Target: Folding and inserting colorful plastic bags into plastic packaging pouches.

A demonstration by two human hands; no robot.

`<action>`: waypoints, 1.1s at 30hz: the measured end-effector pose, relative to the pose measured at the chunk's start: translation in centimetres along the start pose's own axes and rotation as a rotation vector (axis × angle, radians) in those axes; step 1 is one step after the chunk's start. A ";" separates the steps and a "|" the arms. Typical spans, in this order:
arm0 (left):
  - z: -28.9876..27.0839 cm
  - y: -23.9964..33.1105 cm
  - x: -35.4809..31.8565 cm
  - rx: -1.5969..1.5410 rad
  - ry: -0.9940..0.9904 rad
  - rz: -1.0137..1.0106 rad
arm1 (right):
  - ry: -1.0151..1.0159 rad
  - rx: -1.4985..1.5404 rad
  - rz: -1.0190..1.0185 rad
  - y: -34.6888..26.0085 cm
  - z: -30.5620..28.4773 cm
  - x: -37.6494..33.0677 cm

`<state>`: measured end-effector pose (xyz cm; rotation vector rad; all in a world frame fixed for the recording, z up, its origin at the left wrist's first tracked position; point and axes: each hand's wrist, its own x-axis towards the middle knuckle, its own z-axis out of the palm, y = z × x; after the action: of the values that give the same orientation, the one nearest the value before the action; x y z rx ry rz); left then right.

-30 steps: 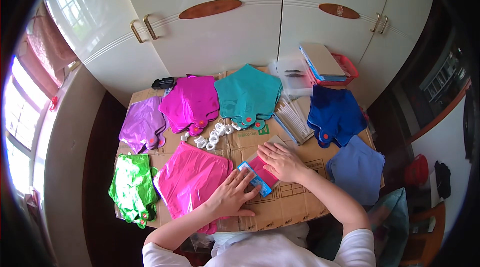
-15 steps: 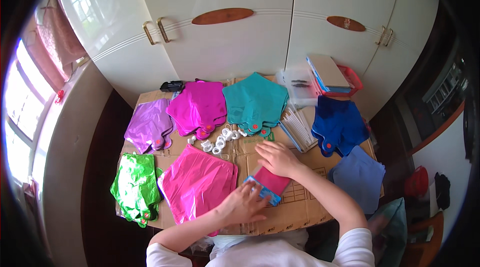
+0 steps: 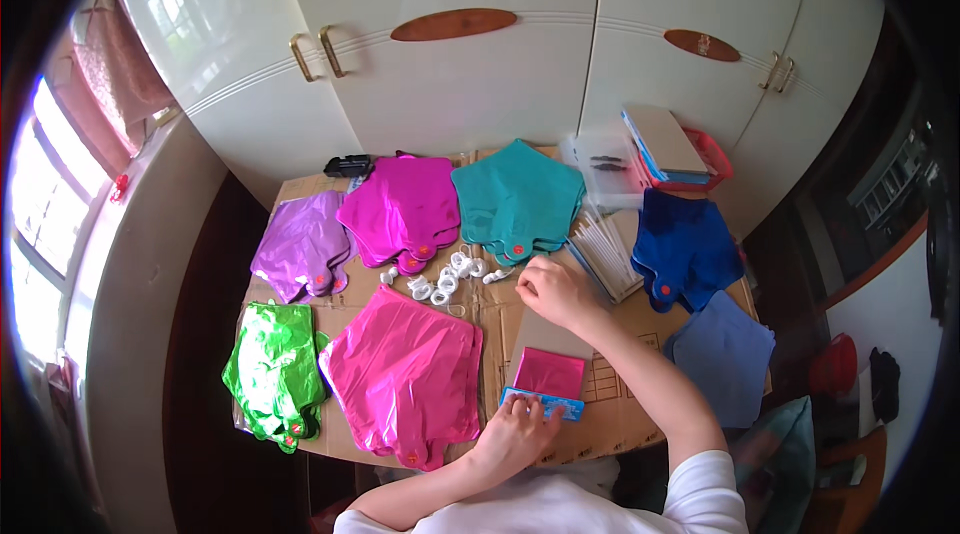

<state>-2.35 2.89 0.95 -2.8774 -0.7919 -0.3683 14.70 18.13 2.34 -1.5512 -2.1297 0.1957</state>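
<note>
A flat grey-brown card (image 3: 546, 332) lies on the cardboard near me, with a folded pink foil piece (image 3: 552, 372) on it and a blue printed strip (image 3: 570, 408) along its near edge. The fingers of my left hand (image 3: 514, 437) rest spread on that strip. Past the card's far end, my right hand (image 3: 558, 292) has its fingers curled together. Its fingertips are beside a cluster of small white ribbon rolls (image 3: 447, 282); anything between them is too small to make out. To the left of the card lies a stack of pink foil balloons (image 3: 405, 374).
Foil balloon stacks surround the work area: green (image 3: 272, 369), lilac (image 3: 292, 246), magenta (image 3: 402, 209), teal (image 3: 518, 196), dark blue (image 3: 685, 246) and grey-blue (image 3: 722, 359). White sticks (image 3: 603, 252) lie behind my right hand. A clear box (image 3: 603, 174) and red basket (image 3: 718, 172) stand near the cabinet.
My right hand has left the pink foil and moved away from me, its fingers curling beside the white rolls. My left fingers have settled on the blue strip, and the card lies straighter.
</note>
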 end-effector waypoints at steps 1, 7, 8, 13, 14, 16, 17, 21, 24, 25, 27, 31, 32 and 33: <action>0.1 0.0 0.0 0.009 0.005 0.008 | -0.044 0.044 0.047 0.1 -0.3 -0.5; -1.2 0.1 0.5 -0.038 -0.085 -0.009 | 0.181 0.076 -0.232 1.3 5.4 2.3; -1.2 0.1 0.5 -0.057 -0.085 -0.015 | 0.144 -0.017 -0.252 1.2 5.4 2.9; -0.1 -0.2 0.0 -0.020 -0.031 0.006 | 0.123 -0.200 -0.350 1.0 4.4 2.2; 0.1 -0.2 -0.1 -0.020 -0.026 -0.002 | 0.064 -0.162 -0.317 0.6 3.3 1.3; 0.1 -0.2 -0.1 -0.028 -0.034 -0.004 | -0.052 -0.096 -0.238 0.0 0.6 -1.6; 0.0 -0.1 -0.2 -0.031 -0.040 -0.004 | -0.161 -0.045 -0.149 -0.4 -0.5 -3.0; -0.3 0.0 0.0 -0.020 -0.030 -0.001 | -0.311 0.204 0.059 0.6 -1.7 -7.5; -0.4 0.0 0.2 -0.001 -0.007 0.016 | -0.278 0.375 0.172 1.9 -2.0 -8.1; -0.3 0.0 0.1 -0.003 -0.009 0.016 | -0.278 0.426 0.221 1.9 -2.5 -7.8; -0.3 0.0 0.1 -0.007 -0.021 0.019 | -0.393 0.452 0.211 1.3 -2.9 -7.5; -0.6 -0.1 0.2 -0.011 -0.039 0.023 | -0.336 0.272 0.057 0.1 -2.3 -7.6; -0.5 -0.1 0.2 -0.011 -0.038 0.021 | -0.338 0.270 0.012 0.3 -2.1 -7.4; -0.5 -0.1 0.2 -0.010 -0.033 0.026 | -0.337 0.266 -0.032 0.5 -2.0 -7.3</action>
<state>-2.37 2.96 1.48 -2.9074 -0.7594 -0.3230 17.73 11.24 1.62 -1.4042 -2.2630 0.7445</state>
